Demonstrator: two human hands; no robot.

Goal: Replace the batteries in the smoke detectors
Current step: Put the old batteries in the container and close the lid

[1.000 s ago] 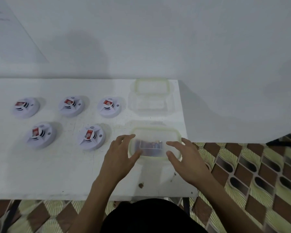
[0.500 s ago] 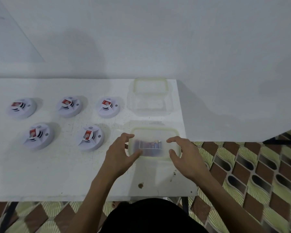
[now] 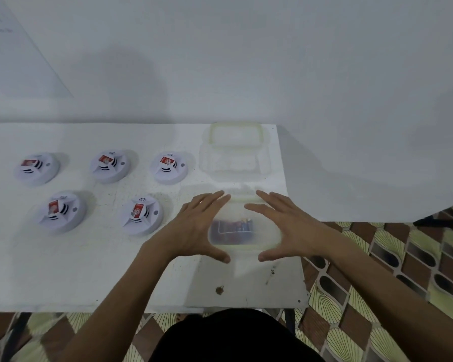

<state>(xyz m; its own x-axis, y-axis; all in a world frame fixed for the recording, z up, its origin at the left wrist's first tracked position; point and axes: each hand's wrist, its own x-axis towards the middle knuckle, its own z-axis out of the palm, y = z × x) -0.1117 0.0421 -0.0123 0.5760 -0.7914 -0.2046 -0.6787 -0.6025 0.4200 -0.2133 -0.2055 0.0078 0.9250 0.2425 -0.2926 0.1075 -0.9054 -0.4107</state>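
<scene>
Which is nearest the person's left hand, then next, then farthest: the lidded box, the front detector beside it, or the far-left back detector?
1. Lidded box, at the left hand, on its right side.
2. Front detector, just to the hand's left.
3. Far-left back detector, far off to the left, back row.

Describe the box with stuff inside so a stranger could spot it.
At the right end of the table sit two clear, green-rimmed boxes, one behind the other. Pick the near box, between the left hand and right hand; dark items show inside, the far box looks empty.
</scene>
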